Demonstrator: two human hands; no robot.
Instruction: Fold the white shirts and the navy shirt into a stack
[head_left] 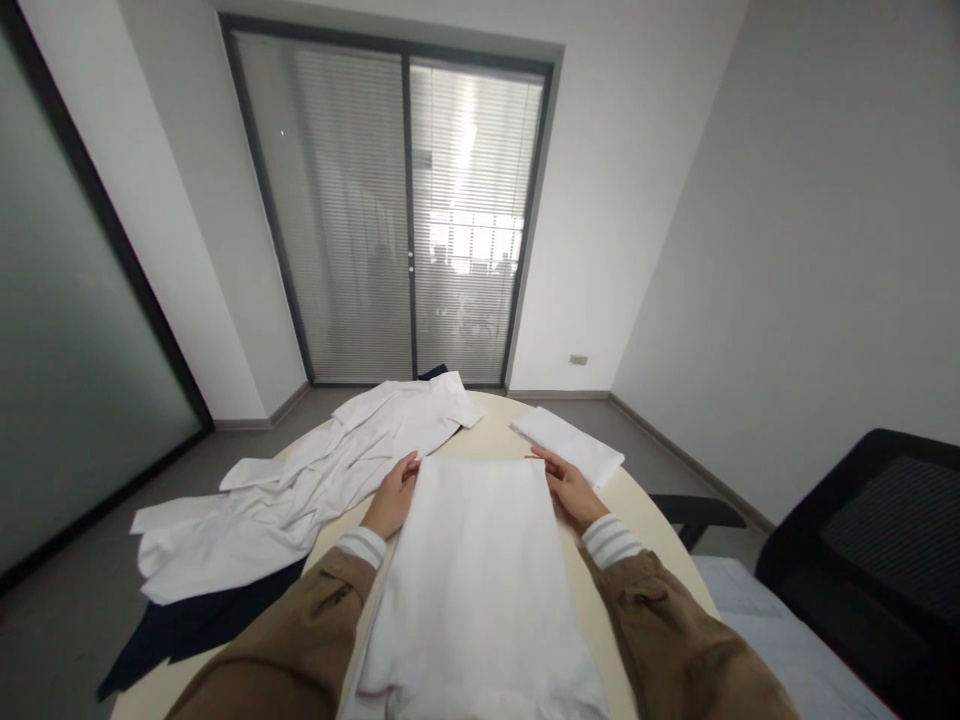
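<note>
A white folded garment [484, 570] lies lengthwise in front of me on the round cream table, its far edge straight and its near end loose and creased. My left hand [393, 494] grips its far left corner, with the fingertips partly hidden at the edge. At the far right corner, my right hand [568, 488] pinches the cloth between thumb and fingers. Left of my hands, a rumpled white shirt [352, 460] is spread out, with dark navy cloth [232, 610] under it. Beyond my right hand lies a flat, neatly folded white garment [574, 443].
The round table [667, 560] curves away on both sides. To the right stands a black mesh chair [877, 540] with an armrest [697, 510]; light blue-grey cloth [772, 620] lies beside it. A glazed partition with blinds [390, 220] is behind the table.
</note>
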